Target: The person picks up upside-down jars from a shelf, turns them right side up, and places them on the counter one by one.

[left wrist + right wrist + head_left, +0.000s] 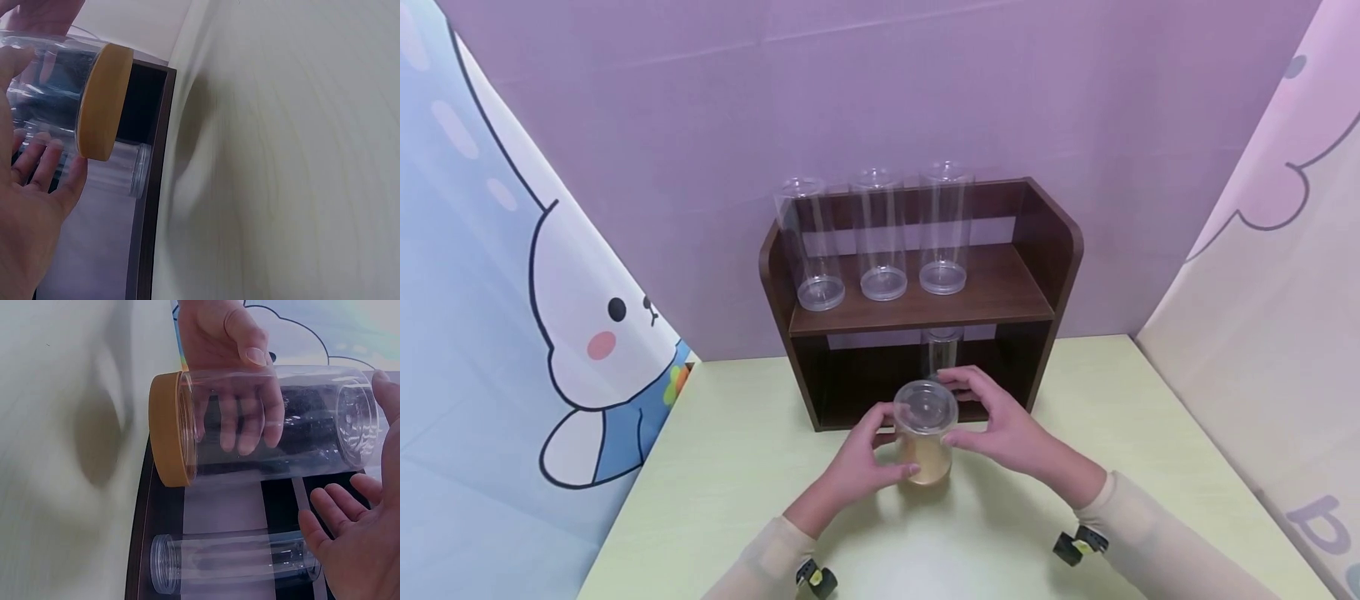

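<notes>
holding a clear jar (pixel 925 433) just above the table (pixel 737 467).
left hand (pixel 857 467) curls around its side; right hand (pixel 1000 425) hovers relaxed, fingers apart, just right. shelf (pixel 1000 300) close behind, open table nearer.

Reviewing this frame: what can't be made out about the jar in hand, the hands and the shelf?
- Jar with wooden lid: whether it touches the table; lid end down, hidden in the head view.
- Right hand: whether its fingers touch the jar; right wrist view shows a gap, head view is too small.
- Left hand: cut off by the left wrist frame edge.
- Jar on the lower shelf: mostly hidden by the hands, head view.
</notes>
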`<state>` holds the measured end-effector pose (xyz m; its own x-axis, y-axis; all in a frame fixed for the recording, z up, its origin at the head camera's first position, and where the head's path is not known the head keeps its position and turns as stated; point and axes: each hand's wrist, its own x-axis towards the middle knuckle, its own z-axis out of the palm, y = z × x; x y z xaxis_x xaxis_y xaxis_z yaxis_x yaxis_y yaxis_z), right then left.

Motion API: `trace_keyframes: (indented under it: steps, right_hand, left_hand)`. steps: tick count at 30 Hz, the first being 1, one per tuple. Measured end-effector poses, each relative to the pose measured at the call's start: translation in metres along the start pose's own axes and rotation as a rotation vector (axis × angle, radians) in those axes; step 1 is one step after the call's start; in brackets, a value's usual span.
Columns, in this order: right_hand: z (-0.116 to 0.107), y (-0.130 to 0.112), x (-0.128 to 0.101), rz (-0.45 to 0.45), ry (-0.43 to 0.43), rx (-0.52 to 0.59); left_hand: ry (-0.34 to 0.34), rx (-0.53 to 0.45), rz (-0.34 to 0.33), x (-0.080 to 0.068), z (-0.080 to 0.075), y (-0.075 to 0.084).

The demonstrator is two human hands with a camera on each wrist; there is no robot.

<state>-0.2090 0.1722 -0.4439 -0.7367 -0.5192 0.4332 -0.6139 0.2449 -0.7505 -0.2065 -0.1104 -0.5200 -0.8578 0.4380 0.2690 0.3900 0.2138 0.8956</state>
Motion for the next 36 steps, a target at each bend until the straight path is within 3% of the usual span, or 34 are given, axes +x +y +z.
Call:
trace_keyframes:
  steps: [5, 22, 31, 36]
  right_hand:
    - [0.002, -0.002, 0.0, 0.059, -0.016, -0.002]
    - [0.004, -0.001, 0.001, 0.111, -0.07, 0.054]
    - [0.006, -0.001, 0.001, 0.084, -0.002, 0.131]
    - [0.004, -0.001, 0.001, 0.062, 0.059, 0.206]
  left_hand:
    - [-0.011, -0.002, 0.017, 0.0, 0.002, 0.001]
    - [-0.041, 0.037, 0.009, -0.002, 0.0, -0.001]
    - [-0.019, 0.082, 0.06, -0.004, -0.007, -0.004]
    - [-0.015, 0.059, 0.03, -0.006, -0.009, -0.007]
